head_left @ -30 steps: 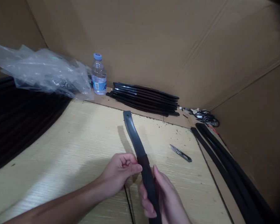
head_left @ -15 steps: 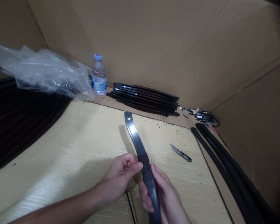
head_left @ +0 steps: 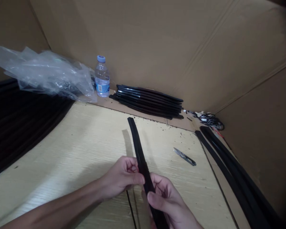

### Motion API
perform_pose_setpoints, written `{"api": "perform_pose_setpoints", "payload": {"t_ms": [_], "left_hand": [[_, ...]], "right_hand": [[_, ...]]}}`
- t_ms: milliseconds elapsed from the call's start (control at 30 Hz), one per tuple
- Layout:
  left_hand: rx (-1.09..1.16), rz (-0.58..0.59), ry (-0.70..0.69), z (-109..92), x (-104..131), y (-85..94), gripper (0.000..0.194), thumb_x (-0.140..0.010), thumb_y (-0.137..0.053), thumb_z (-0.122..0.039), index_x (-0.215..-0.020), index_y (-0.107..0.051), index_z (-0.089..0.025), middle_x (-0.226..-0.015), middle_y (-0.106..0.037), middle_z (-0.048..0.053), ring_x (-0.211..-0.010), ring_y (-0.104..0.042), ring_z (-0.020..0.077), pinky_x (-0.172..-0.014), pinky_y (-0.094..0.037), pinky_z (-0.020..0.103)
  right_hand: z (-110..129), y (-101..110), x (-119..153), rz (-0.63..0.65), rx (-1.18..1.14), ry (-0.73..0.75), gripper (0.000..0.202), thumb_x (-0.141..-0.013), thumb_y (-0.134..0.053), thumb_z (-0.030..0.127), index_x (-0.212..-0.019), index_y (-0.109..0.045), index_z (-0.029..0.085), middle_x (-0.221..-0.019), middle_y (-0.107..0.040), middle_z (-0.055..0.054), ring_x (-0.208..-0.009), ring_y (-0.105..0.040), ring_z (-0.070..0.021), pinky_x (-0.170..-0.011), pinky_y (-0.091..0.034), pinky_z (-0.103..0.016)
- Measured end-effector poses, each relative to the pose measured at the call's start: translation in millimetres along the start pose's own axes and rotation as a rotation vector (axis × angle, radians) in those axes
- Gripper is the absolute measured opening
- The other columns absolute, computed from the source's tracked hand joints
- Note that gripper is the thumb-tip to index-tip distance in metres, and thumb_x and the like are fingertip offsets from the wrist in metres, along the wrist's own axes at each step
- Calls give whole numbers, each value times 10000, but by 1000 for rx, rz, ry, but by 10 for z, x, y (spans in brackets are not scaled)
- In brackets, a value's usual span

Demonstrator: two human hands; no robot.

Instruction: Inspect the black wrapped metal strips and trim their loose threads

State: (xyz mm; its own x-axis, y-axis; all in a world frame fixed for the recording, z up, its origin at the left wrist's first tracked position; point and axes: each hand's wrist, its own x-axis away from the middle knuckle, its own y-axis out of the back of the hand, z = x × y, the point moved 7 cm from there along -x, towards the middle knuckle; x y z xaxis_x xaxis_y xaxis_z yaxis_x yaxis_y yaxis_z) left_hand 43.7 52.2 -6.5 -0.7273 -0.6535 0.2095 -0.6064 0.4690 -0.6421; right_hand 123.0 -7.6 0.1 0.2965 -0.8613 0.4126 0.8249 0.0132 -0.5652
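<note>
A long, slightly curved black strip (head_left: pixel 138 149) is held above the pale wooden table (head_left: pixel 85 140), its far tip pointing away from me. My left hand (head_left: pixel 124 175) pinches the strip's left edge between thumb and fingers, near a step where a sleeve-like covering starts. Closer to me, my right hand (head_left: pixel 168 200) is wrapped round the strip from the right, thumb on top. The near end runs out of the view. A thin black cord (head_left: pixel 131 208) hangs or lies below my left wrist; where it begins is hidden.
Thread snips (head_left: pixel 184 156) lie right of the strip. At the back are stacked black strips (head_left: pixel 149 101), a water bottle (head_left: pixel 102 77) and clear plastic bags (head_left: pixel 50 73). Long black strips (head_left: pixel 228 171) line the right edge; a dark ribbed pile (head_left: pixel 21 121) fills the left. Cardboard walls (head_left: pixel 145 41) enclose the table.
The strip has been rolled about its length: its shiny face with a hole near the tip has turned away, and a narrow dark edge shows. My right thumb has moved onto its top.
</note>
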Motion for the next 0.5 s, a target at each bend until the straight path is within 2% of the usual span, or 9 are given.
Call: {"api": "perform_pose_setpoints", "payload": {"t_ms": [100, 200, 333, 500], "left_hand": [[-31, 37, 18, -14, 7, -59, 381, -592, -812, -360, -807, -669, -80, -658, -603, 40, -568, -508, 107, -530, -333, 216], [-28, 28, 12, -33, 11, -74, 406, -575, -816, -380, -810, -682, -77, -664, -614, 51, -570, -510, 109, -508, -316, 206], [-100, -20, 23, -4, 18, -16, 410, -573, -807, -414, -785, -678, -88, -578, -566, 13, -479, -431, 76, -445, -247, 197], [-164, -63, -16, -3, 33, 2, 398, -598, -774, -463, -731, -662, -105, -575, -561, 11, -507, -462, 96, -475, -294, 213]], "right_hand": [[50, -79, 11, 53, 30, 9, 286, -714, -755, 278, -780, -506, 153, -597, -615, 8, -412, -520, -60, -362, -421, -140], [62, -154, 12, 50, -16, 14, 322, -742, -720, 354, -785, -462, 167, -601, -663, -28, -373, -539, -71, -320, -391, -126], [-11, -96, 7, -136, -70, -23, 399, -771, -615, 533, -870, -426, 196, -521, -658, -19, -286, -484, -69, -268, -320, -113], [-67, -5, 23, -309, -20, -75, 459, -720, -613, 611, -820, -451, 194, -402, -590, 18, -227, -411, -66, -240, -277, -126]]}}
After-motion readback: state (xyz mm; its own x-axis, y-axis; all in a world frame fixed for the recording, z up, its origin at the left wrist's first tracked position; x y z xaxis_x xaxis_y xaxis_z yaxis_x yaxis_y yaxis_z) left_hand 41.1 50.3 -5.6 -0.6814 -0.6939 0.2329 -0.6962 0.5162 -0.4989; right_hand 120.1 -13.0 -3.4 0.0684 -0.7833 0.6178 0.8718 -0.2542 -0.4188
